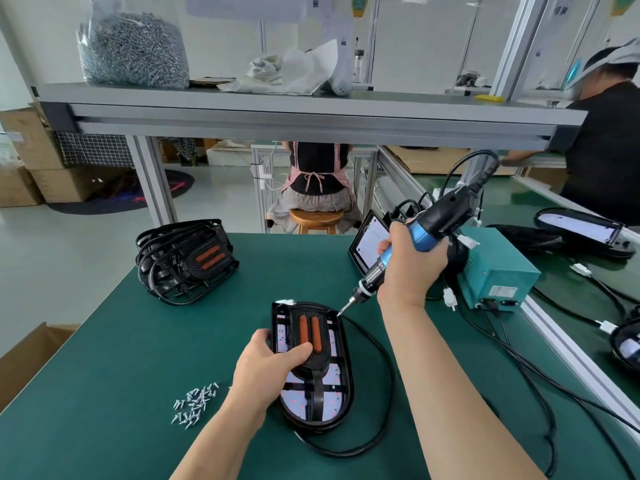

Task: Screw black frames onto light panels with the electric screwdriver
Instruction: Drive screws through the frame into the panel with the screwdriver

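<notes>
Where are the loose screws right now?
Head view, lower left: the screws lie in a small pile on the green mat, just left of the left hand and the panel it grips.

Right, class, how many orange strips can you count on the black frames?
4 orange strips: two on the frame under the left hand, two atop the stack of frames far left. Lower frames there may hide more.

Our left hand [266,367] reaches forward low over the bench [138,341], thumb laid on the light panel [334,379], fingers [263,336] curled over its left edge. Our right hand [412,261] is raised farther out, fist wrapped round the electric screwdriver [436,220], wrist bent, both forearms bare.
</notes>
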